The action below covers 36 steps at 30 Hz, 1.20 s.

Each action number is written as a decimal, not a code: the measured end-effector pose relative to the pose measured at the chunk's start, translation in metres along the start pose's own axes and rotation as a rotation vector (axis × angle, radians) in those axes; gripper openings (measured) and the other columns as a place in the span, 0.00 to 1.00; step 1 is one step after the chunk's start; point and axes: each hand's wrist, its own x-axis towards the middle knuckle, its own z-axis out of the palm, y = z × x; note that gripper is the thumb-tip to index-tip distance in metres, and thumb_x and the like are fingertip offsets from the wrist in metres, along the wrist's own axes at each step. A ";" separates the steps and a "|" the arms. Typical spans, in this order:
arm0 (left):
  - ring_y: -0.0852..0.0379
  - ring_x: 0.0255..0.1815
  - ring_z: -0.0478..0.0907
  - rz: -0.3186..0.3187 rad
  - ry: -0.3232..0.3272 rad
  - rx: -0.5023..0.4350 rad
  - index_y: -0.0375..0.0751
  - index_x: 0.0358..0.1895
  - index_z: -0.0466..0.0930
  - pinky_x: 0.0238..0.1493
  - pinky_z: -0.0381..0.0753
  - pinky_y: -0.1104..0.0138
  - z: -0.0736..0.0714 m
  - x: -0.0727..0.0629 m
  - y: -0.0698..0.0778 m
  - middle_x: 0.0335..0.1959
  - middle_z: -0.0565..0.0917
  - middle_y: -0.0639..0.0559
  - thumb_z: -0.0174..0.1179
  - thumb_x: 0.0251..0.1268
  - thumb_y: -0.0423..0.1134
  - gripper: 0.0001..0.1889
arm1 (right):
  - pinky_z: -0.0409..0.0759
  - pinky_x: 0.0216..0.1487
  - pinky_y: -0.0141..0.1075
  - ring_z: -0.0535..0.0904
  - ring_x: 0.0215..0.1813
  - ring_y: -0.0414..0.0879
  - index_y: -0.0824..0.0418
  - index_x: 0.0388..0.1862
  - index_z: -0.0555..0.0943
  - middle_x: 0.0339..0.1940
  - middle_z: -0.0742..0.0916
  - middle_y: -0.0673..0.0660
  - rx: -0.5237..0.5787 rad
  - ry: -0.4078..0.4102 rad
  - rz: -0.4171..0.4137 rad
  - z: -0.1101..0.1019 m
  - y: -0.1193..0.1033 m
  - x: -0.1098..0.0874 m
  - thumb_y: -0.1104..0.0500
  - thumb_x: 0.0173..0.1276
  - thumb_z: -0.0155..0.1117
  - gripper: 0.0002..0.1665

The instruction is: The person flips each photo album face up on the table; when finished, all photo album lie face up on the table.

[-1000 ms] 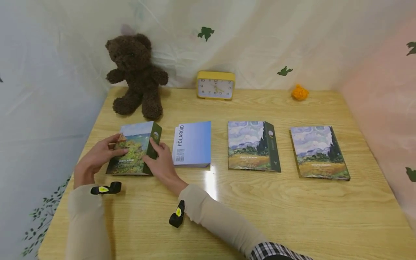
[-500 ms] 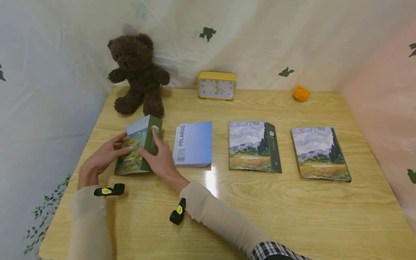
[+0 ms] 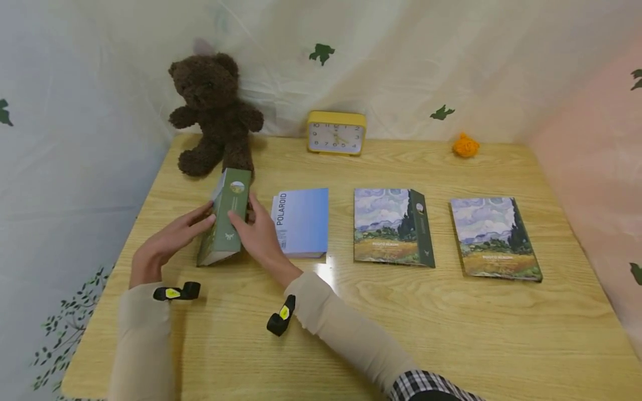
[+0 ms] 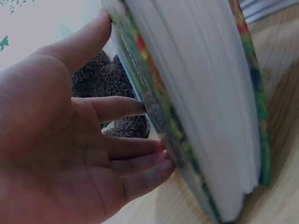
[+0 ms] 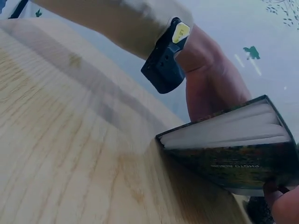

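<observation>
A thick photo album (image 3: 230, 225) stands tilted up at the left of the table, its green spine facing up. With straight fingers, my left hand (image 3: 173, 236) touches its left cover. My right hand (image 3: 262, 236) grips it from the right, thumb on the spine and fingers down the other cover. The left wrist view has the white page edges (image 4: 201, 93), with the left thumb and fingertips against one painted cover. In the right wrist view, the right fingertips (image 5: 286, 205) lie at the cover's corner and the album's lower edge meets the table.
Just right of the right hand lies a blue Polaroid album (image 3: 303, 223). Farther right lie two landscape-cover albums, a nearer one (image 3: 383, 225) and a far-right one (image 3: 494, 236). Along the back are a brown teddy bear (image 3: 213, 111), a yellow clock (image 3: 336, 132) and a small orange object (image 3: 465, 146).
The album has gone from nearly flat to tilted up, its spine turning to face upward. Both hands have shifted right with it, and the right fingers have moved round to the far cover.
</observation>
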 end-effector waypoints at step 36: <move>0.26 0.70 0.54 0.105 0.382 0.234 0.48 0.76 0.52 0.56 0.63 0.33 -0.035 -0.055 0.026 0.76 0.51 0.37 0.50 0.72 0.54 0.34 | 0.65 0.70 0.45 0.55 0.76 0.51 0.41 0.78 0.48 0.78 0.52 0.58 -0.275 -0.275 -0.043 0.045 0.023 0.002 0.36 0.73 0.47 0.39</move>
